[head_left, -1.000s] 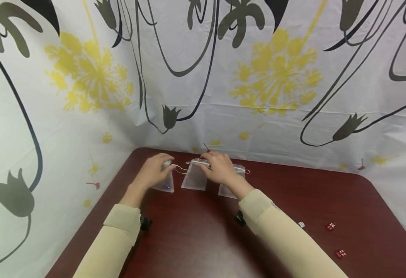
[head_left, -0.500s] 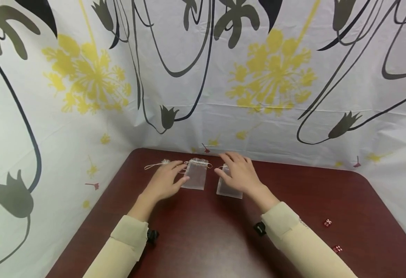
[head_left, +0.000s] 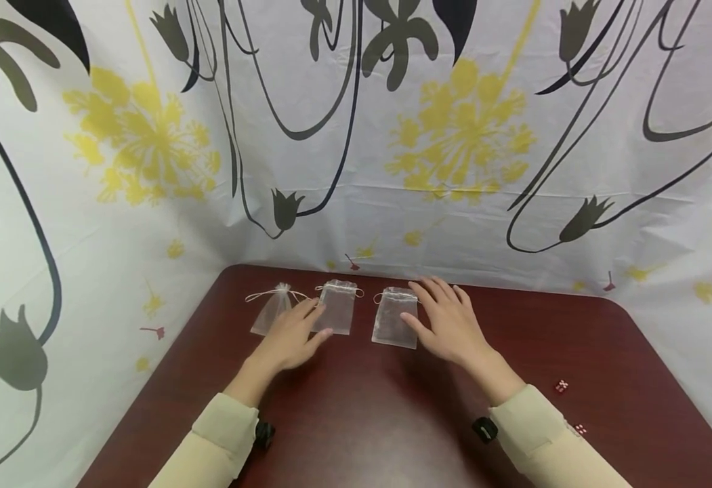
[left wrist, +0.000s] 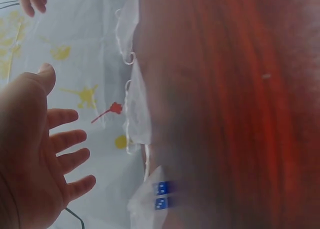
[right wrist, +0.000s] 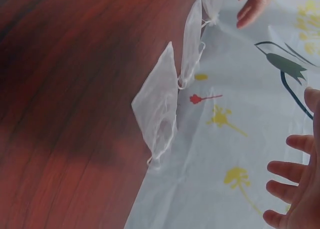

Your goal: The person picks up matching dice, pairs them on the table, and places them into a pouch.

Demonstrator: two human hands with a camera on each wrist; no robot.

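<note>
Three sheer white drawstring bags lie along the far side of the table. The left bag (head_left: 273, 308) is gathered at its neck, its cord loops spread. Two blue dice (left wrist: 160, 195) show in it in the left wrist view; in the head view my left hand covers that part. My left hand (head_left: 287, 339) is above the table between the left bag and the middle bag (head_left: 335, 308), fingers relaxed, holding nothing. My right hand (head_left: 450, 325) holds nothing either, fingers spread and slightly bent, its thumb and fingertips overlapping the edge of the flat right bag (head_left: 395, 317) in the head view.
One red die (head_left: 561, 385) lies on the table (head_left: 356, 420) at the right, and another red die (head_left: 579, 429) shows beside my right sleeve. A printed white cloth (head_left: 356, 224) hangs close behind the table's far edge and along its left side.
My left hand has left the neck of the left bag and moved right and nearer. My right hand has moved right from the middle bag to the right bag. The head view has shifted slightly.
</note>
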